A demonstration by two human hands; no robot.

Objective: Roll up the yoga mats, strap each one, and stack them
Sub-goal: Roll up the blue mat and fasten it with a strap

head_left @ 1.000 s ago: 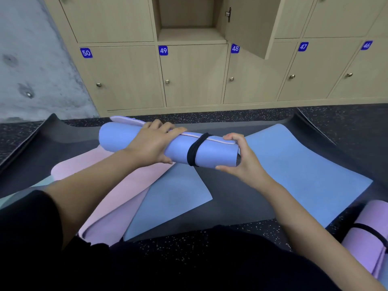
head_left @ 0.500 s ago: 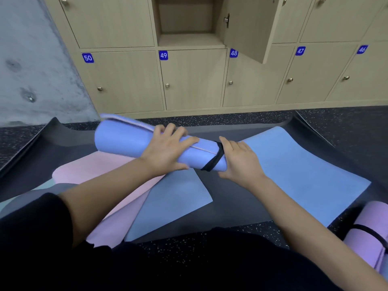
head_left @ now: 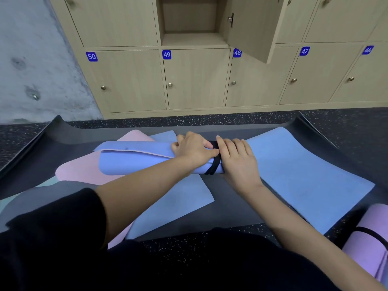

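— Rolled blue mat: where's it lying?

— Crossways on the big dark mat, about the middle of it. It's a fat periwinkle tube. At one end the outer flap stands loose along the top and shows a thin pale pink edge on its underside.

— Strapped?

— One black strap loops round it close to the other end, sitting a bit slanted.

— And the hands?

— Both are on the roll, side by side at the strap. The left hand has its fingers curled over the top of the rolled blue mat, clasping it, thumb tip against the strap. The right hand covers the very end of the roll just past the strap. Its fingers are bent over the top and the forefinger touches the band, so it's gripping that end. I can't see its thumb. Both forearms are bare and stretched forward.

— What else is on the dark mat?

— A flat light blue mat spreads over its right part. A second blue sheet lies under the roll, and a pink mat lies under that on the left part. Off the dark mat's near right corner a purple rolled mat with its own black band lies on the speckled floor. Past the dark mat's far edge there are wooden lockers, one door hanging open.
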